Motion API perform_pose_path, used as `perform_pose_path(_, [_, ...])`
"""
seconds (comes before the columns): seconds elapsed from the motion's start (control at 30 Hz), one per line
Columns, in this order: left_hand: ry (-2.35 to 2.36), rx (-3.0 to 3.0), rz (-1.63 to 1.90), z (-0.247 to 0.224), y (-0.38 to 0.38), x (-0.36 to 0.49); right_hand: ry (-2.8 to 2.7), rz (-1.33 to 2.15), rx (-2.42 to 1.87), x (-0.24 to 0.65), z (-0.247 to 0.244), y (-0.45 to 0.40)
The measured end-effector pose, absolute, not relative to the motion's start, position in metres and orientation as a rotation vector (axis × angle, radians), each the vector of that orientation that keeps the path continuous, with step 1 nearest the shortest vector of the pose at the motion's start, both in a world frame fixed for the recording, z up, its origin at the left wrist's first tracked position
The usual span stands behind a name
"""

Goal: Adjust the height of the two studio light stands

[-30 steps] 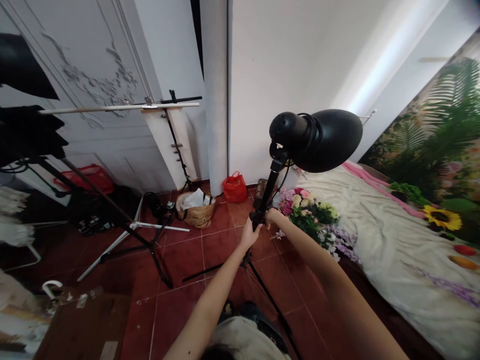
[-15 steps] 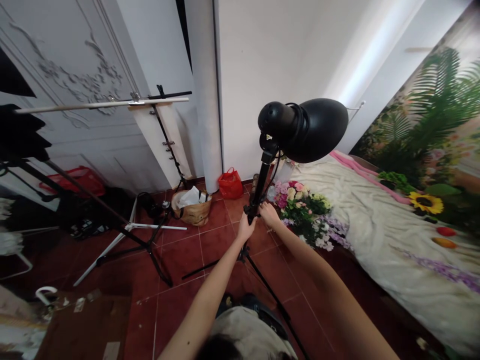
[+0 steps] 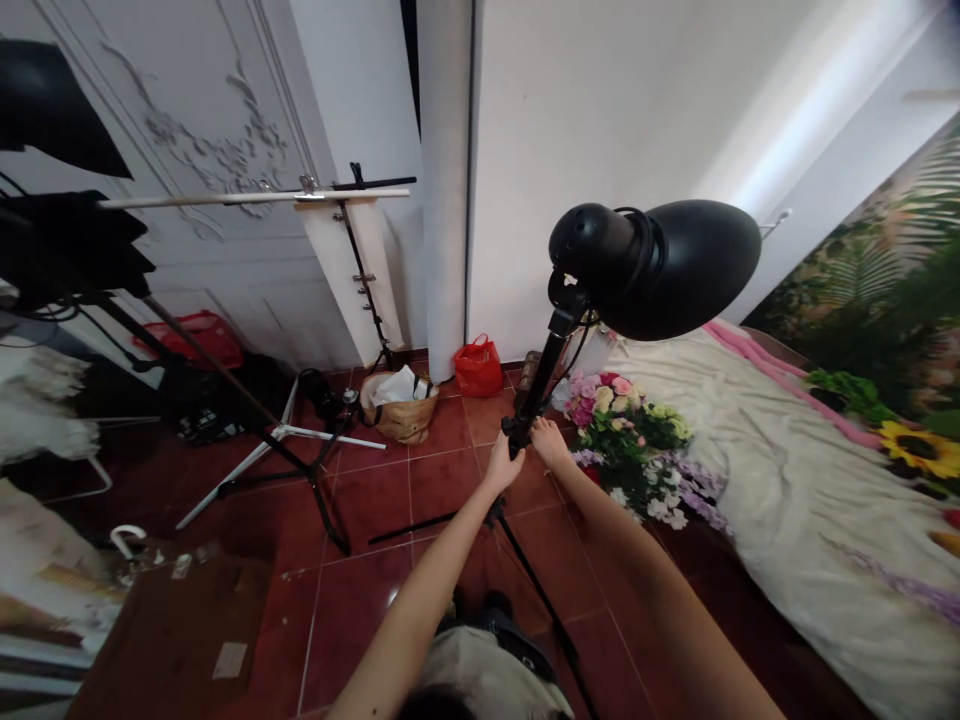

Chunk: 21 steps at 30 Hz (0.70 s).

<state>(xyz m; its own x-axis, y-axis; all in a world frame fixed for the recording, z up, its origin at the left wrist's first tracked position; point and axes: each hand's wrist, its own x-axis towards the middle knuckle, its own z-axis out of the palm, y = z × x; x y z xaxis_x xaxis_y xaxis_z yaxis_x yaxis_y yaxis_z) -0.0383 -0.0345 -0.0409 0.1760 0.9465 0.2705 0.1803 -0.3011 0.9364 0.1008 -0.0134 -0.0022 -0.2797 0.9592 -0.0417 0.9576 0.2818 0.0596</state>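
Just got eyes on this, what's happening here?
The left hand grips the black stand just below its joint, and the right hand is at the stand's other side. The black lamp sits on top, its shade tipped toward the right. Flowers lie beside the cream cloth, and a red bag stands by the wall.

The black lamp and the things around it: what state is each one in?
Black lamp: head tipped sideways; lit or not, cannot tell
Lamp stand: standing, legs spread
Left hand: closed on the lamp stand
Right hand: beside the lamp stand, contact unclear
Woven bag: open, white material inside
Red bag by the wall: upright
Cream cloth: rumpled
Sunflower: fully open
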Motion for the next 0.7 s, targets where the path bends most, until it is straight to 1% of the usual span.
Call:
perform_pose_path(0.1, [1.103,1.639,1.185,-0.041,-0.035,-0.038,2.386,0.191,2.159,0.095,-0.017,-0.025])
perform_pose_path(0.2, [1.092,1.651,1.183,-0.041,-0.035,-0.038,2.361,0.222,2.277,0.093,-0.027,-0.028])
perform_pose_path(0.33, [1.122,1.644,1.211,-0.043,-0.036,-0.037,2.386,0.021,2.179,0.096,-0.024,-0.024])
perform_pose_path(0.5, [1.138,1.625,1.236,-0.048,-0.037,-0.035,2.36,-0.312,1.978,0.104,-0.004,-0.016])
perform_pose_path(0.7, [1.105,1.652,1.25,-0.048,-0.034,-0.039,2.377,-0.464,1.731,0.115,0.023,0.009])
